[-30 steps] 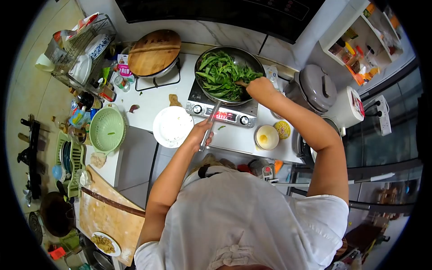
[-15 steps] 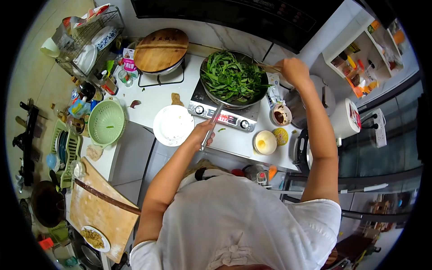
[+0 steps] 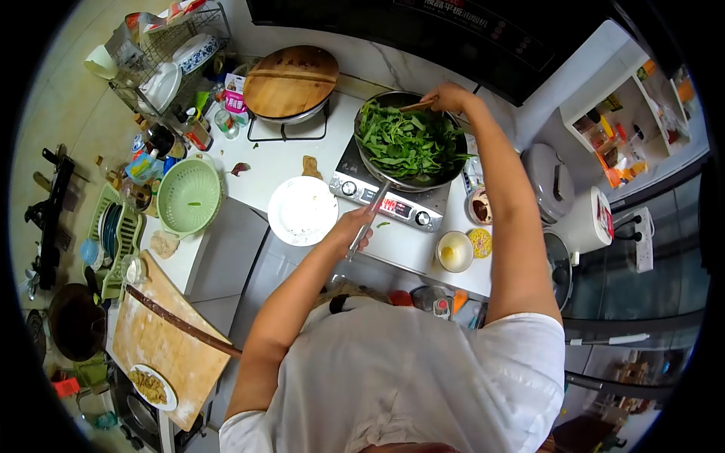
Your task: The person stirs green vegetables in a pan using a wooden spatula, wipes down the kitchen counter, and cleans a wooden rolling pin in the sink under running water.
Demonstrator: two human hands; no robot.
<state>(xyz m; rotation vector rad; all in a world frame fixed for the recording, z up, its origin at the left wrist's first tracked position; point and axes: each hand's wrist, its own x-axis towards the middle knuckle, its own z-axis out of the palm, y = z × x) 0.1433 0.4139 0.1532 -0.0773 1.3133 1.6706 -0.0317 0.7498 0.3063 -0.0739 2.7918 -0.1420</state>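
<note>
Leafy greens (image 3: 408, 142) fill a dark pan (image 3: 423, 183) on an induction cooker (image 3: 389, 202) with a lit red display. My left hand (image 3: 356, 229) is wrapped round the pan's metal handle (image 3: 370, 214). At the pan's far edge, my right hand (image 3: 448, 99) grips a wooden spatula (image 3: 417, 106), whose lower end is hidden among the leaves. A white plate (image 3: 303, 211) lies on the counter left of the cooker.
A wooden lid (image 3: 291, 81) covers a pot at the back left. A green colander (image 3: 189, 198) stands on the left. Right of the cooker are a pale bowl (image 3: 455, 252), a sauce bowl (image 3: 479, 206) and a grey rice cooker (image 3: 549, 181).
My right hand has gone from the pan's right side, up past its rim, to its far edge with the spatula. The greens have shifted. My left hand stays on the handle.
</note>
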